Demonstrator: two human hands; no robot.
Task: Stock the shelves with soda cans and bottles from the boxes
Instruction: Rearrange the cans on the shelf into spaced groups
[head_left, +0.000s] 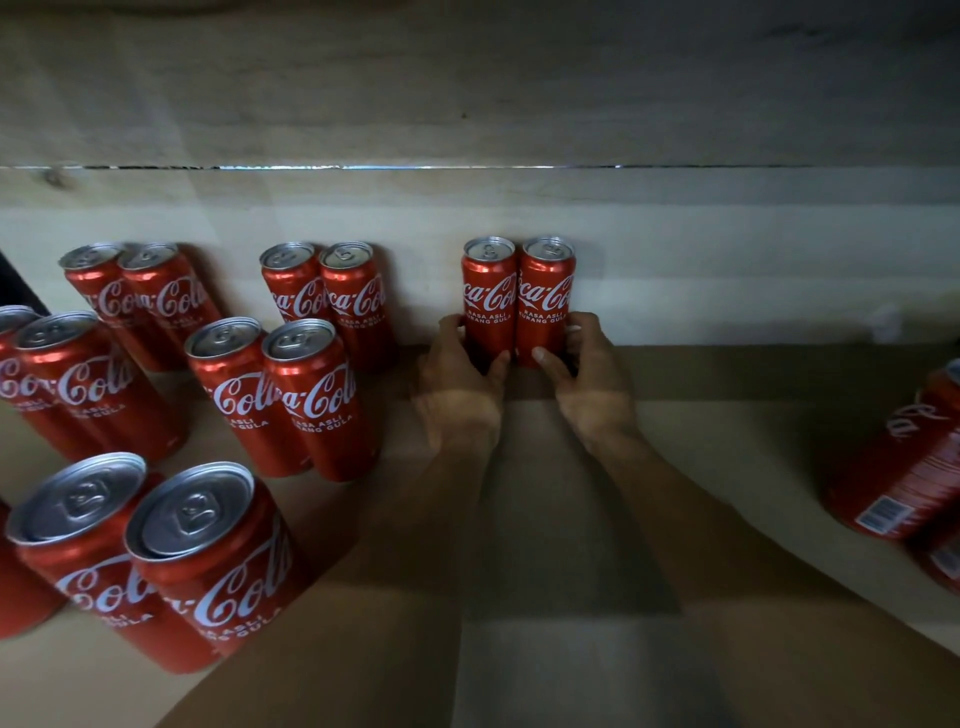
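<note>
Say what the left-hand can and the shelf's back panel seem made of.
The can in the left hand: probably aluminium; glossy red printed wall, bare silvery lid with tab. The back panel: matt pale wood or wood-look laminate, unclear which; grain lines and a knot show.
</note>
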